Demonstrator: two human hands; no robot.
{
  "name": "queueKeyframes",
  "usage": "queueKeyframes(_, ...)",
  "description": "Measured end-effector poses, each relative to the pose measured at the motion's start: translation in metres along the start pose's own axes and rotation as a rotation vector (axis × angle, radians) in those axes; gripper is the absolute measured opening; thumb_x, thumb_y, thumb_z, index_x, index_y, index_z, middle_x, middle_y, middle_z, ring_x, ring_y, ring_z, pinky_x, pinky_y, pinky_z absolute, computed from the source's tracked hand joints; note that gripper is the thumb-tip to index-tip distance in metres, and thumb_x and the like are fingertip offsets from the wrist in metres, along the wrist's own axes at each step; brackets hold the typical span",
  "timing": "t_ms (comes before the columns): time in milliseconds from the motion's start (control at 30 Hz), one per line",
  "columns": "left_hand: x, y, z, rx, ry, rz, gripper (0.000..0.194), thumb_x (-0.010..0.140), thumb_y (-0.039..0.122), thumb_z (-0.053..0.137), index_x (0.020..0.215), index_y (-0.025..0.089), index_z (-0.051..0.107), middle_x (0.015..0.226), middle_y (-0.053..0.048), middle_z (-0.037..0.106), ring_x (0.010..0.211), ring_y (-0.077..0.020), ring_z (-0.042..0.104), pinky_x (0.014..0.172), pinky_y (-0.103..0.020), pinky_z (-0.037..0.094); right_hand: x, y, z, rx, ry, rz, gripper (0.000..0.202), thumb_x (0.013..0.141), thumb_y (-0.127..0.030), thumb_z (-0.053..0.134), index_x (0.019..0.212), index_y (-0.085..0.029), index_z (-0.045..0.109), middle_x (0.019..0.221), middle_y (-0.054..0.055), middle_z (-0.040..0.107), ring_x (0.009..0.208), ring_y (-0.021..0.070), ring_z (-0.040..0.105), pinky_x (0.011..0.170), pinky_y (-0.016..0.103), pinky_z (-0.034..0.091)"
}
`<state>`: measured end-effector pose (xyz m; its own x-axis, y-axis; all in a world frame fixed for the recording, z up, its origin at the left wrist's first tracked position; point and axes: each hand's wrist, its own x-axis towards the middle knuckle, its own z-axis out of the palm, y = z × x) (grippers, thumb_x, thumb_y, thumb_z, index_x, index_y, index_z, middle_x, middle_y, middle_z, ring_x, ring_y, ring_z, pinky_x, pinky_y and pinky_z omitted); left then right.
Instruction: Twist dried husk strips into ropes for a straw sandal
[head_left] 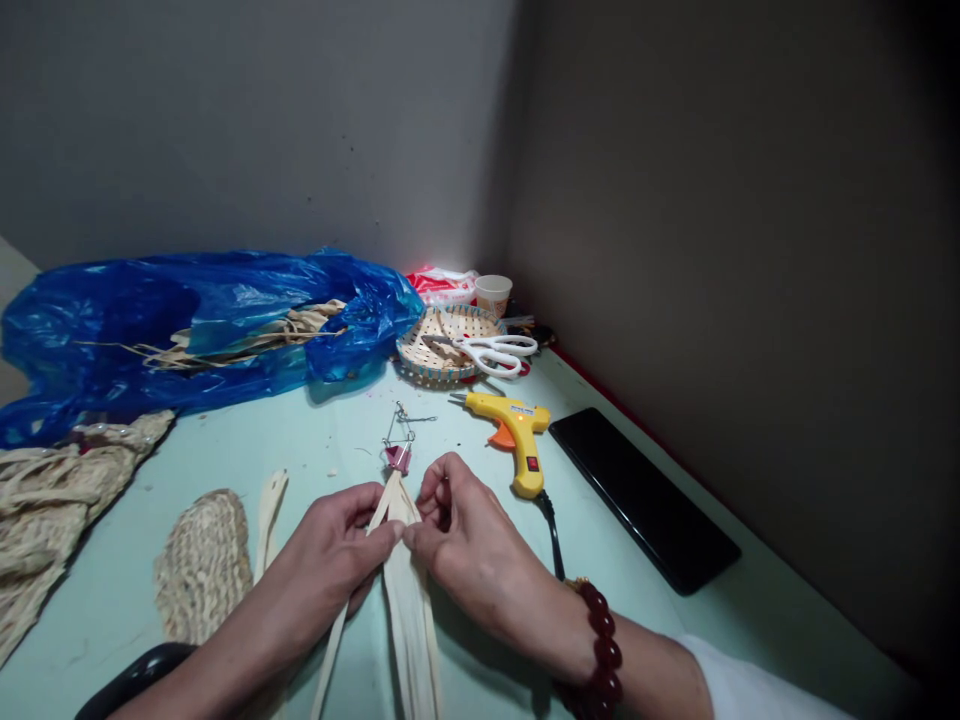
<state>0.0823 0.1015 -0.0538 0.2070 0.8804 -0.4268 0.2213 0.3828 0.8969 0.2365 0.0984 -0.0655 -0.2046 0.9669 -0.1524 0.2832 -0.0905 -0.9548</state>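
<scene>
Pale flat strips of dried husk or straw (409, 620) run from the table's middle down toward me. Their far end is gathered in a dark red binder clip (398, 458), which is hooked to bent wire pieces (401, 420). My left hand (337, 545) pinches the strips from the left, thumb on top, with one narrow strip hanging apart beneath it. From the other side my right hand (465, 540) pinches the same strips, its thumb close to the left thumb. A beaded bracelet (602, 640) circles the right wrist.
A yellow glue gun (521, 430) and a black phone (645, 500) lie to the right. Behind are a woven basket (439, 370), white-handled scissors (499, 350), a paper cup (493, 293) and a blue plastic bag (247, 290). A woven sole-shaped piece (206, 560) rests at left.
</scene>
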Motion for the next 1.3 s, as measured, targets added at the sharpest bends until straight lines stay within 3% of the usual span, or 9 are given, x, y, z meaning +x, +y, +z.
queueKeyframes(233, 0.002, 0.001, 0.001, 0.039, 0.005, 0.061, 0.017, 0.073, 0.028, 0.067, 0.084, 0.015, 0.062, 0.047, 0.011, 0.036, 0.041, -0.0053, 0.023, 0.037, -0.016, 0.018, -0.002, -0.008, 0.000, 0.115, -0.012, 0.019, 0.021, 0.073, -0.011, 0.051, 0.085, -0.023, 0.038, 0.069, -0.006, 0.044, 0.063, 0.0131, 0.044, 0.058, 0.026, 0.036)
queueKeyframes(467, 0.003, 0.005, -0.003, 0.057, 0.011, 0.024, 0.025, 0.066, 0.033, 0.076, 0.069, 0.018, 0.057, 0.042, 0.012, 0.035, 0.038, -0.0042, 0.021, 0.036, -0.017, 0.015, -0.007, -0.008, -0.010, -0.061, -0.052, -0.112, 0.014, 0.082, -0.016, 0.049, 0.092, -0.023, 0.041, 0.075, -0.003, 0.051, 0.073, 0.0168, 0.051, 0.063, 0.028, 0.038)
queueKeyframes(633, 0.003, 0.003, -0.005, 0.039, -0.029, 0.007, 0.027, 0.070, 0.040, 0.073, 0.069, 0.017, 0.058, 0.044, 0.011, 0.038, 0.036, -0.0034, 0.020, 0.035, -0.018, 0.013, -0.001, -0.018, -0.025, 0.119, -0.132, -0.037, 0.011, 0.086, -0.016, 0.044, 0.093, -0.022, 0.038, 0.073, -0.004, 0.051, 0.067, 0.0147, 0.058, 0.065, 0.028, 0.045)
queueKeyframes(800, 0.006, -0.005, -0.008, 0.032, -0.033, 0.030, 0.028, 0.071, 0.040, 0.072, 0.071, 0.018, 0.055, 0.044, 0.011, 0.038, 0.036, -0.0035, 0.021, 0.035, -0.018, 0.013, 0.005, -0.030, -0.043, 0.213, -0.138, -0.048, 0.011, 0.087, -0.027, 0.052, 0.093, -0.020, 0.047, 0.069, -0.006, 0.046, 0.051, 0.0089, 0.048, 0.049, 0.022, 0.041)
queueKeyframes(933, 0.004, -0.004, -0.009, 0.033, -0.047, 0.039, 0.023, 0.075, 0.036, 0.067, 0.071, 0.018, 0.052, 0.045, 0.013, 0.033, 0.038, -0.0038, 0.019, 0.037, -0.018, 0.015, 0.003, -0.043, -0.058, 0.266, -0.201, -0.056, 0.009, 0.084, -0.024, 0.058, 0.089, -0.017, 0.054, 0.063, -0.007, 0.041, 0.044, 0.0045, 0.034, 0.039, 0.016, 0.029)
queueKeyframes(1167, 0.007, -0.005, -0.009, 0.030, -0.046, 0.062, 0.025, 0.072, 0.039, 0.068, 0.076, 0.017, 0.056, 0.042, 0.014, 0.034, 0.036, -0.0043, 0.019, 0.036, -0.018, 0.013, -0.004, -0.056, -0.084, 0.112, -0.322, -0.058, 0.016, 0.085, -0.031, 0.063, 0.095, -0.019, 0.060, 0.059, -0.007, 0.050, 0.043, 0.0046, 0.042, 0.039, 0.015, 0.030)
queueKeyframes(1300, 0.008, -0.007, -0.010, 0.041, -0.044, 0.078, 0.025, 0.073, 0.038, 0.069, 0.072, 0.017, 0.054, 0.042, 0.013, 0.035, 0.036, -0.0040, 0.021, 0.036, -0.018, 0.013, -0.005, -0.058, -0.097, 0.058, -0.356, -0.091, 0.022, 0.085, -0.037, 0.065, 0.096, -0.018, 0.060, 0.070, -0.002, 0.063, 0.040, 0.0027, 0.041, 0.037, 0.015, 0.026)
